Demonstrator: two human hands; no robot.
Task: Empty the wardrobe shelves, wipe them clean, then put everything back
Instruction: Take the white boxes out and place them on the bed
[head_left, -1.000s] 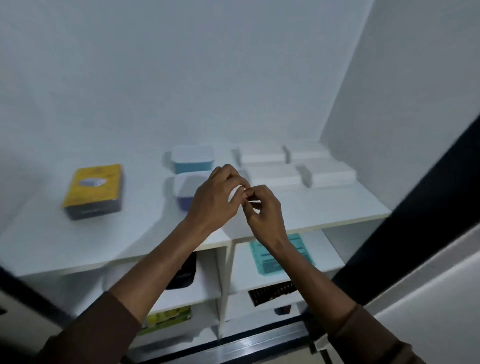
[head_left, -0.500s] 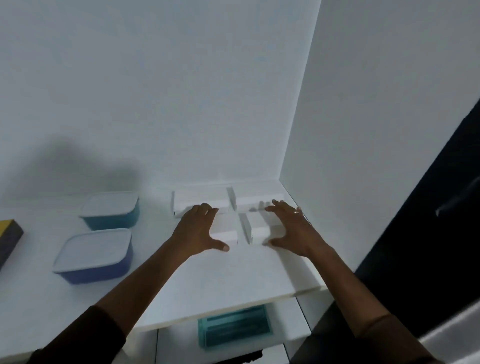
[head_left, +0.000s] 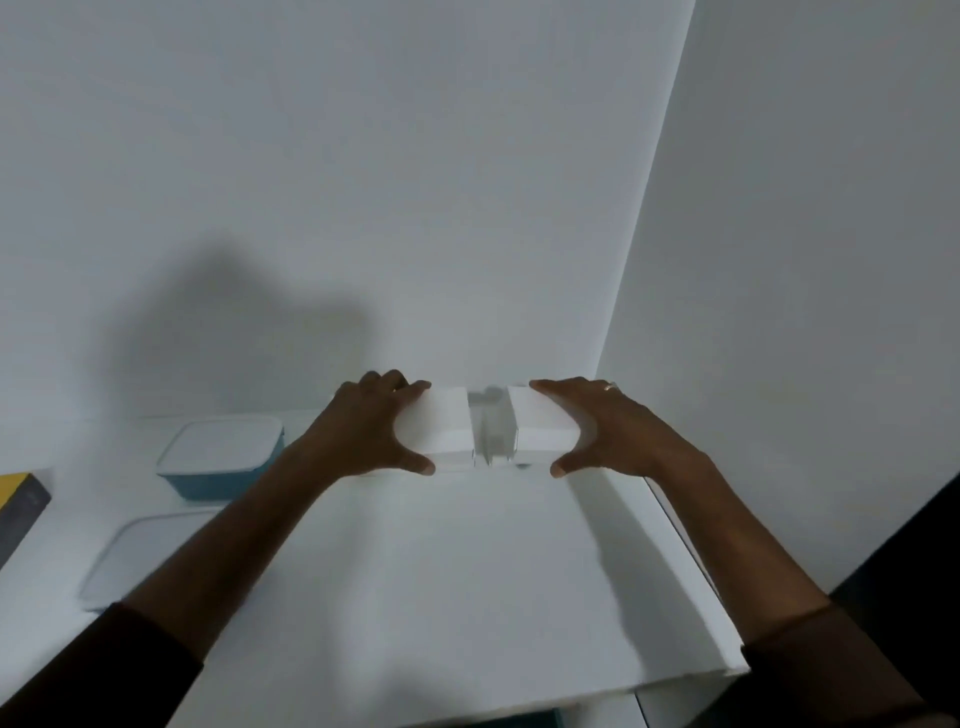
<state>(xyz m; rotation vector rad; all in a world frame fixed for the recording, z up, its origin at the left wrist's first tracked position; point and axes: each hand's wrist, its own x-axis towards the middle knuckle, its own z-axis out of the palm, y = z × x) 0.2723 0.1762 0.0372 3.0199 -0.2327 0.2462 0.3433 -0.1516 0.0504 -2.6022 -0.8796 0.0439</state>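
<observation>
On the top white wardrobe shelf (head_left: 467, 582), my left hand (head_left: 374, 431) grips a white box (head_left: 444, 426), thumb at its front and fingers over its far edge. My right hand (head_left: 608, 426) holds a second white box (head_left: 537, 423) the same way, beside the first. A narrow grey gap separates the two boxes. Both boxes look blurred, and I cannot tell whether they rest on the shelf or are raised off it. The other white boxes behind them are hidden.
A teal container with a white lid (head_left: 221, 457) stands to the left at the back. A second white-lidded container (head_left: 145, 556) is partly behind my left arm. A yellow and grey box (head_left: 21, 501) shows at the left edge. The wardrobe's side wall (head_left: 779, 312) is close on the right.
My hands went from touching each other in front of the shelf to the white boxes at the back right, and each now grips one. The view has moved closer and rightward.
</observation>
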